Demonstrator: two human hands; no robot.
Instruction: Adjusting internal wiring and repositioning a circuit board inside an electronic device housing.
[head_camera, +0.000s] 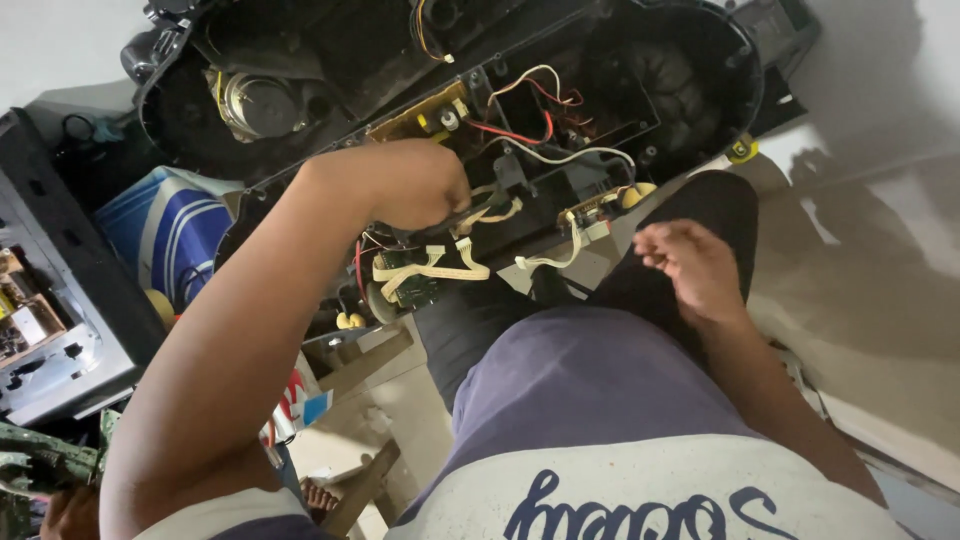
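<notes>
Left hand (420, 185) fisted inside casing (700, 60) (grasp hidden); right hand (690, 262) open.

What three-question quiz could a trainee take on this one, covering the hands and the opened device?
1. True or false: the left hand is down inside the opened black casing.
2. Where does the right hand rest?
A. on the speaker cone
B. on the person's dark-trousered knee
C. on the blue-and-white bag
3. Fill in: the flat cream ______ cables run below the left hand.

Key:
1. True; it is closed among the wires, though what it grips is hidden.
2. B; knee.
3. ribbon
</notes>
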